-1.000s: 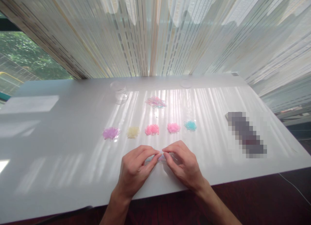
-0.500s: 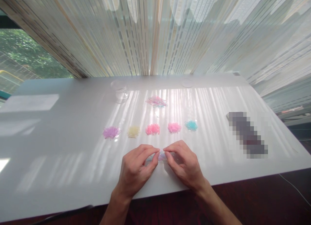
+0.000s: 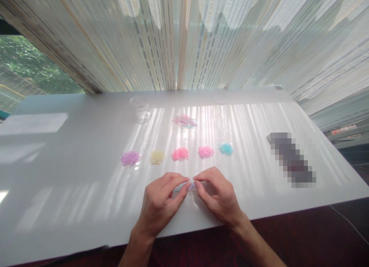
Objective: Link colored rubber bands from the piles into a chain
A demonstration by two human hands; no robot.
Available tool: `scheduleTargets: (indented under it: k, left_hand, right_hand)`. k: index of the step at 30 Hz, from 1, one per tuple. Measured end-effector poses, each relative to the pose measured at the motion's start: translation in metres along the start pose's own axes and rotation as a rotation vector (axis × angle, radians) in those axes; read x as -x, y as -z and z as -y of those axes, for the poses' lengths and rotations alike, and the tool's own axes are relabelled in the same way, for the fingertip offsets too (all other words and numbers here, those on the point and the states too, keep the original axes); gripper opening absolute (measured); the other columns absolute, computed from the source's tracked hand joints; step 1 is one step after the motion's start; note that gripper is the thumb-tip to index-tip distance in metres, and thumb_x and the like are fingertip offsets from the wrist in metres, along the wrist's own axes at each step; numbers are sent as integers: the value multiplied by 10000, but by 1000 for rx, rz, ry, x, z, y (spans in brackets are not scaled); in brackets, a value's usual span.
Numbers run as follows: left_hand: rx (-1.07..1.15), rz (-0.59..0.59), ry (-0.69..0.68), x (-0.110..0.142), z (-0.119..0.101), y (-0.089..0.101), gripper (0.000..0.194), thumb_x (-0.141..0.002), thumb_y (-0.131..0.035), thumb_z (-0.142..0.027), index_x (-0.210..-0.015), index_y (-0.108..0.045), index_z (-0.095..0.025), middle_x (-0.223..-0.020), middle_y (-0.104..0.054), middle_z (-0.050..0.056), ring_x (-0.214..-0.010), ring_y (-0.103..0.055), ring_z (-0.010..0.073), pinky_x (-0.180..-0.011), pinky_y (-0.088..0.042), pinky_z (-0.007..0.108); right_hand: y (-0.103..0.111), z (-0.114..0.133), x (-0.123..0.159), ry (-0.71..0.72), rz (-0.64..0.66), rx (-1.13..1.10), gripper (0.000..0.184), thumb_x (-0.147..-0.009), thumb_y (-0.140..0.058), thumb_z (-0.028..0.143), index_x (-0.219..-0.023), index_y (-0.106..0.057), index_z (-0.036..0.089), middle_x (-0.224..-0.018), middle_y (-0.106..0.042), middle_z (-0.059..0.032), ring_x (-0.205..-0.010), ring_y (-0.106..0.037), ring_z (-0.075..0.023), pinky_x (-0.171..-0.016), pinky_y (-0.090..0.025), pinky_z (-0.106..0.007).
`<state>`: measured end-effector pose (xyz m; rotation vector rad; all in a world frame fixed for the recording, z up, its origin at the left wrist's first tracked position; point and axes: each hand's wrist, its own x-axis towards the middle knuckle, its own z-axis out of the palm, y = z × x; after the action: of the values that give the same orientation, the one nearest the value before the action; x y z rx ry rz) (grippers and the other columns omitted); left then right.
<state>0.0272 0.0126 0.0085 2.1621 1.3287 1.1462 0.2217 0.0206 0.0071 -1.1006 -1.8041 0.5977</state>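
My left hand (image 3: pixel 164 194) and my right hand (image 3: pixel 217 194) meet over the front of the white table (image 3: pixel 95 174), fingertips almost touching. Thumb and forefinger of each are pinched together. Whatever they hold is too small to make out. Below the fingertips lies a pale bluish-purple cluster (image 3: pixel 191 187), partly hidden by the hands. Beyond them stretches a row of small loop-like pieces in piles: purple (image 3: pixel 130 158), yellow (image 3: pixel 157 157), coral pink (image 3: pixel 180 154), light pink (image 3: pixel 205 151) and teal (image 3: pixel 225 149).
Farther back is a mixed pile of longer thin pieces (image 3: pixel 185 121). A clear jar (image 3: pixel 142 111) stands at the back left, and a clear round lid (image 3: pixel 220 98) lies at the back right. A blurred-out dark oblong (image 3: pixel 292 157) is on the right. Striped curtains (image 3: pixel 178 40) hang behind the table.
The view has shifted very slightly. Both hands keep almost the same pinched pose, and the piles stay where they were.
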Motion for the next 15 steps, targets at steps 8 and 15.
scheduleTargets:
  k: [8, 15]
  left_hand:
    - [18, 32, -3, 0, 1, -1, 132, -956, -695, -151, -1074, -702, -209, -926, -736, 13, -629, -582, 95, -591, -485, 220]
    - [40, 31, 14, -1, -1, -1, 113, -952, -683, -139, -1040, -694, -209, -916, -720, 11, -657, -606, 98, -582, -486, 212]
  right_hand:
    - [1, 1, -1, 25, 20, -5, 150, -934, -639, 94, -1011, -666, 220, -850, -705, -16, -796, -641, -164, -712, -550, -289]
    - [1, 2, -2, 29, 13, 1, 138, -938, -635, 99, -1007, -668, 213, -841, -701, -17, -788, -643, -158, -709, -550, -277]
